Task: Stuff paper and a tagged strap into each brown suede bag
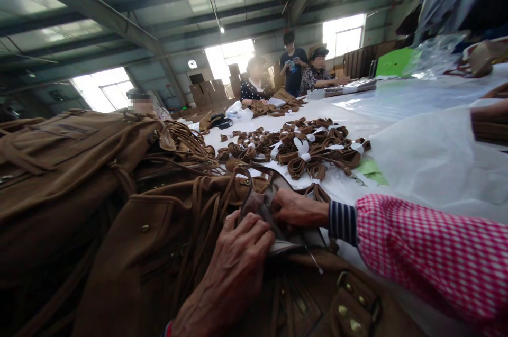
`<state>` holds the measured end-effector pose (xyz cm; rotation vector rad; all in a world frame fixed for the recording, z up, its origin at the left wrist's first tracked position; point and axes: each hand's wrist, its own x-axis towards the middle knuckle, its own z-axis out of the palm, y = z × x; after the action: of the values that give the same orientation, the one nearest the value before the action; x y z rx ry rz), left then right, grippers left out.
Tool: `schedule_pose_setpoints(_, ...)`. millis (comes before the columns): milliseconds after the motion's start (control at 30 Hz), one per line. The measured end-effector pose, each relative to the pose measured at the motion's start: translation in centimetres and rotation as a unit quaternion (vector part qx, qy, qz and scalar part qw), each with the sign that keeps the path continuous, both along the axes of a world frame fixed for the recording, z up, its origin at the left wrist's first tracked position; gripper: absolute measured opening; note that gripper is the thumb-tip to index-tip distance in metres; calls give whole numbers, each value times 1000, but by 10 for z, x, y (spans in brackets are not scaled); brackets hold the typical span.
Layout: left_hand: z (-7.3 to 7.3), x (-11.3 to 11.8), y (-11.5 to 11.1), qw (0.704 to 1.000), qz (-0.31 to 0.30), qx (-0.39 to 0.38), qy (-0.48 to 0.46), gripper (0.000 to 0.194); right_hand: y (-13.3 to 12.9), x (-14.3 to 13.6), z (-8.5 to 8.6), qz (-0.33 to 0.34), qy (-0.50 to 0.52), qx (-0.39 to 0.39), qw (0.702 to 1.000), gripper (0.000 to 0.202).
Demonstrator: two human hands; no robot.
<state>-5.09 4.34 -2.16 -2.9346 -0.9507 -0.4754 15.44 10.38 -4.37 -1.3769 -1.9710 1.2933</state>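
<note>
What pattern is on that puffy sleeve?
The puffy sleeve has pink and white checks, shown in the head view.

Right hand [296, 209] at open bag [307, 279]

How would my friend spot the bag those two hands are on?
Start at the long white table, then drop down to the brown bags heaped at its near left. Just right of that heap, the left hand and right hand meet at the open brown bag. Unlike its neighbours, its mouth gapes, showing grey lining.
</note>
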Motion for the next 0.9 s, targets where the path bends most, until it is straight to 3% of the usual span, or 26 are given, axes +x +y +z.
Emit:
schedule_pose_setpoints(133,6,-3,-2,999,0,-42,21,21,-10,19,3,5,48,1,999,13)
schedule_pose_setpoints(267,19,-5,-3,998,-33,-44,7,21,-25,35,6,5,71,-10,997,23)
schedule_pose_setpoints(367,28,-5,-7,998,-54,-24,-24,20,-35,41,11,60,0,39,997,19)
schedule_pose_setpoints(500,29,1,-18,998,-47,19,-36,17,-42,39,17,109,-110,118,981,13)
schedule_pose_setpoints(633,30,6,-29,999,-22,26,-2,8,-40,35,14,127,-125,121,976,6)
schedule_pose_setpoints(767,37,14,-24,996,21,-37,74,43,-35,35,5,149,-104,118,976,6)
schedule_pose_setpoints(833,36,20,-14,990,75,-53,112,53,-38,35,0,124,-119,162,972,8)
schedule_pose_setpoints(900,30,25,-4,983,118,-52,128,45,-45,34,-5,86,-137,231,959,9)
